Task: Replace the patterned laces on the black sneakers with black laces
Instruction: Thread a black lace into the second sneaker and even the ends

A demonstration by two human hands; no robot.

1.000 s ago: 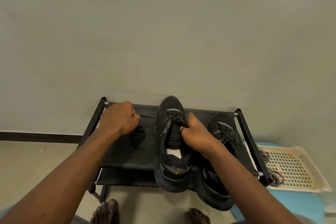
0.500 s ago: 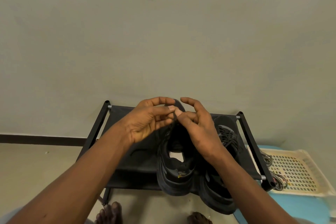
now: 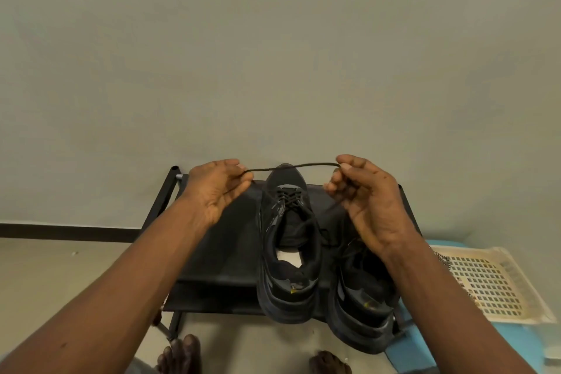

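Fingertips together half a second ago, now pulled apart: left hand [image 3: 217, 188] and right hand [image 3: 368, 200] each pinch the black lace [image 3: 291, 166], stretched between them above the left-hand sneaker [image 3: 288, 252].

A black rack [image 3: 212, 252] with a fabric top shelf stands against a plain pale wall [image 3: 273, 55]; its tube frame [image 3: 165, 191] shows at the back left corner; a second shelf [image 3: 212, 297] sits below the top one. A dark baseboard [image 3: 66, 231] runs along the foot of the wall on the left; the floor [image 3: 60, 276] is light beige. Just right of the rack, a cream plastic basket [image 3: 516, 318] with a perforated bottom rests on a blue surface [image 3: 449, 352].
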